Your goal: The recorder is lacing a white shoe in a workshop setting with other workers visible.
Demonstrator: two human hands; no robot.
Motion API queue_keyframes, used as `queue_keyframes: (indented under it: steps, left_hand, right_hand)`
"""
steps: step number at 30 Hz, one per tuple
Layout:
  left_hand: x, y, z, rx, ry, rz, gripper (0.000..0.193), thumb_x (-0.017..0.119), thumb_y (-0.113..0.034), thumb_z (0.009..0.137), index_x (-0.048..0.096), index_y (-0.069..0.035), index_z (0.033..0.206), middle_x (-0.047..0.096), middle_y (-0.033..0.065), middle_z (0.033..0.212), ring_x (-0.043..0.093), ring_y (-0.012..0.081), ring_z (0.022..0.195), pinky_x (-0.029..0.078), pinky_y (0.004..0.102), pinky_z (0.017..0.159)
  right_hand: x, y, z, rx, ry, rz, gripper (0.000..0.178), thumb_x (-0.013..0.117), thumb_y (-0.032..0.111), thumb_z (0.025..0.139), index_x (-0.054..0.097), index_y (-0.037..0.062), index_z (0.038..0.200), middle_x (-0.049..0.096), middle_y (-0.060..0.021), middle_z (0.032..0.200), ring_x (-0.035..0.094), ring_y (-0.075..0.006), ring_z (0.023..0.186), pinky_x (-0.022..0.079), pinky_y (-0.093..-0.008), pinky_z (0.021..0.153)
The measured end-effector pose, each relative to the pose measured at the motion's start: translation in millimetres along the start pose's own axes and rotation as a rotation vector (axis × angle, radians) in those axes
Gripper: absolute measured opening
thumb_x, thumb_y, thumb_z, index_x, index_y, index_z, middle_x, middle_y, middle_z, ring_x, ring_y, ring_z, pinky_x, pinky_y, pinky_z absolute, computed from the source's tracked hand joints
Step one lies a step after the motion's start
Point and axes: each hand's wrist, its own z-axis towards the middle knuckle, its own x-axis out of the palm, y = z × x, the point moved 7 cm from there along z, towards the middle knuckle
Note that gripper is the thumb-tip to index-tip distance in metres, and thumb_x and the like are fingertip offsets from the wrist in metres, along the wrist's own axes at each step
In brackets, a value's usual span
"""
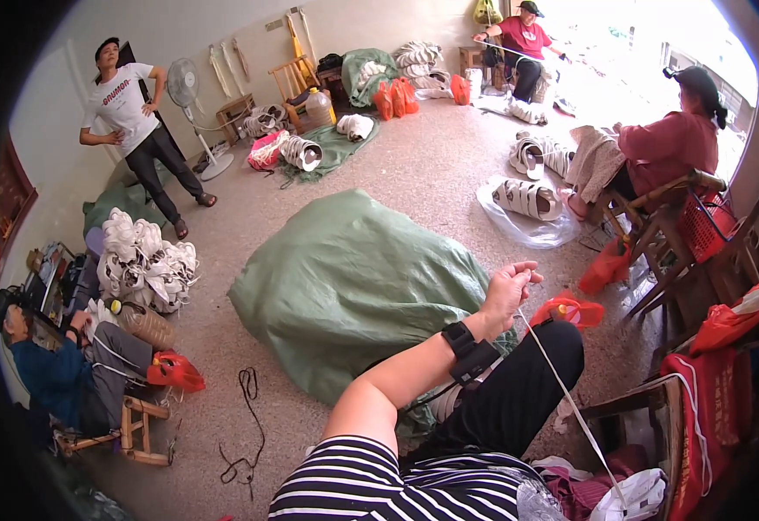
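My left hand (511, 291) is raised ahead of me with its fingers pinched on a thin white cord (570, 401). A black band and a small dark box sit on that wrist. From the fingers the cord runs taut past my dark-trousered knee, down to a white crumpled bundle (636, 497) at the lower right. Beyond the hand lies a large green tarp (353, 286), draped over something hidden. An orange-red plastic bag (568, 310) rests on the floor just past my knee. My right hand does not show.
A wooden chair and a red bag (716, 417) stand close on my right. People sit working at left, right and far back; another stands by a fan (185, 87). White strapping coils (525, 199) and a white heap (142, 260) lie around. A black cord (247, 425) trails on the floor.
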Motion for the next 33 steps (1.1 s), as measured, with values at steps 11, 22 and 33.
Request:
queue_keyframes:
  steps: [11,22,33]
  left_hand:
    - [27.5,5.4,-11.0,-0.052,0.107,-0.001,0.031,0.054,-0.01,0.098,0.054,-0.001,0.128,0.068,0.005,0.096,0.047,0.0006,0.062,0.042,0.0158,0.055]
    - [86.3,28.6,-49.7,-0.012,0.389,0.132,0.019,0.053,-0.02,0.1,0.062,-0.006,0.108,0.067,0.0019,0.084,0.047,0.0029,0.058,0.04,0.0171,0.055]
    - [146.5,66.2,-105.7,-0.07,0.646,0.112,0.021,0.054,-0.02,0.1,0.061,0.0,0.103,0.06,-0.0006,0.07,0.058,0.007,0.06,0.045,0.0215,0.06]
  right_hand:
    - [-60.5,12.8,-46.3,-0.028,-0.243,-0.044,0.033,0.062,0.024,0.091,0.063,-0.002,0.11,0.066,-0.0141,0.098,0.062,-0.0232,0.087,0.052,-0.0359,0.074]
    - [-88.3,22.2,-58.0,-0.098,-0.444,-0.044,0.036,0.063,0.027,0.09,0.063,-0.0025,0.112,0.066,-0.0139,0.097,0.062,-0.0231,0.085,0.052,-0.0356,0.072]
    - [92.3,105.4,-110.7,-1.078,-0.323,-0.815,0.025,0.06,0.016,0.092,0.065,-0.0021,0.109,0.067,-0.0101,0.096,0.062,-0.0182,0.08,0.051,-0.0283,0.067]
